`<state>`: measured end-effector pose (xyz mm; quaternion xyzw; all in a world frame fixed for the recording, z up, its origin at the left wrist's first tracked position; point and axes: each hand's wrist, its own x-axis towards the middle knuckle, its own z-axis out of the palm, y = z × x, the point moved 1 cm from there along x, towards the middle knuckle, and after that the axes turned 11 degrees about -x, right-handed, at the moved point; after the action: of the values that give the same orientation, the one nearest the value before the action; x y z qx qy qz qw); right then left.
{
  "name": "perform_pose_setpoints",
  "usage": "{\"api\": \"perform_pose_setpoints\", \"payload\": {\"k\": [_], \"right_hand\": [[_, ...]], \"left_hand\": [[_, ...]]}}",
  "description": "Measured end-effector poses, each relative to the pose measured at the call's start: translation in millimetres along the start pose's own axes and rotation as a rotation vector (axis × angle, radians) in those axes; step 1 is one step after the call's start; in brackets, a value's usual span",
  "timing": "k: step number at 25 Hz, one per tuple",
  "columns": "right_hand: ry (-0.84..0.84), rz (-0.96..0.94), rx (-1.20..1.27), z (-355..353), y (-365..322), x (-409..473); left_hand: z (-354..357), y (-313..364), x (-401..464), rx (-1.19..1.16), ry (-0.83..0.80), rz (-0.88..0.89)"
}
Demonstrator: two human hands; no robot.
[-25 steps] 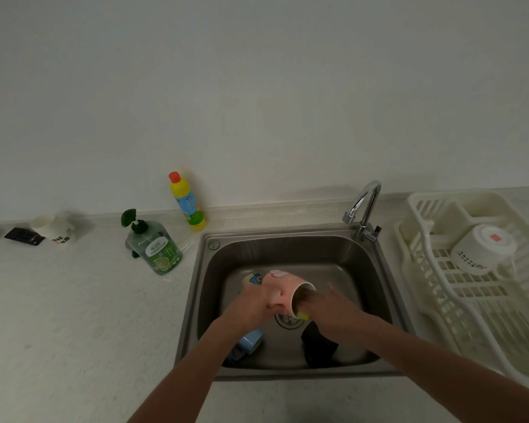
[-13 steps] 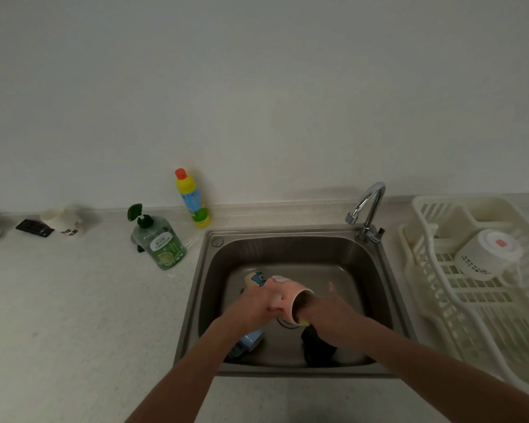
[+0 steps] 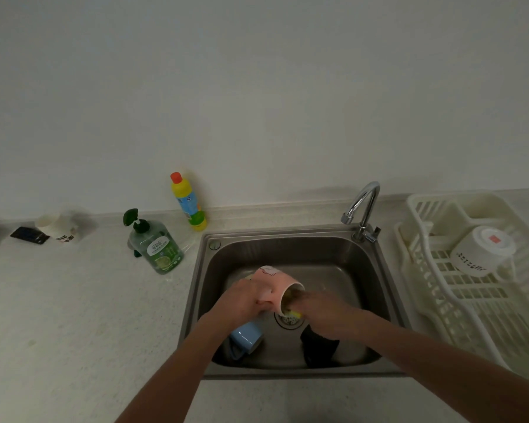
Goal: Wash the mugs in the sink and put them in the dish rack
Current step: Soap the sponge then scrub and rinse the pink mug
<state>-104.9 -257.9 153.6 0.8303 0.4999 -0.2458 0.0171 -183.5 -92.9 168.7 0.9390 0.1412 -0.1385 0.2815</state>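
My left hand [image 3: 247, 299] grips a pink mug [image 3: 280, 283] held on its side over the steel sink [image 3: 290, 251], mouth toward the right. My right hand [image 3: 321, 309] has its fingers inside the mug's mouth, holding a yellow sponge [image 3: 294, 314] that peeks out below the rim. A blue mug [image 3: 246, 335] lies on its side on the sink floor under my left wrist. A black mug [image 3: 318, 348] lies under my right wrist. A white mug [image 3: 480, 250] sits upside down in the cream dish rack [image 3: 458, 303] at the right.
The chrome faucet [image 3: 362, 209] stands at the sink's back right corner. A green soap pump bottle [image 3: 155, 244] and a yellow cleaner bottle [image 3: 188, 201] stand left of the sink. A white cup [image 3: 60, 228] and a black item [image 3: 29, 235] lie far left.
The pink mug has lifted slightly and now hides the mug with the blue print behind it. My right hand has pushed deeper into the mug's mouth with the sponge.
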Motion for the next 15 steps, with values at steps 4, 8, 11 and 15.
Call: {"api": "perform_pose_setpoints", "payload": {"k": [4, 8, 11, 15], "right_hand": [[0.293, 0.02, -0.001, -21.3, -12.6, 8.4], [0.124, 0.304, 0.765, -14.1, -17.1, 22.7], [0.18, 0.335, 0.803, -3.3, -8.5, 10.8], [0.009, 0.063, 0.023, 5.1, 0.9, 4.5]], "left_hand": [[-1.1, 12.5, -1.4, -0.032, 0.03, 0.048], [-2.6, 14.5, -2.7, -0.091, 0.059, 0.029], [-4.6, 9.5, -3.1, -0.07, 0.022, 0.02], [2.5, 16.3, -4.9, 0.005, -0.018, 0.033]]}}
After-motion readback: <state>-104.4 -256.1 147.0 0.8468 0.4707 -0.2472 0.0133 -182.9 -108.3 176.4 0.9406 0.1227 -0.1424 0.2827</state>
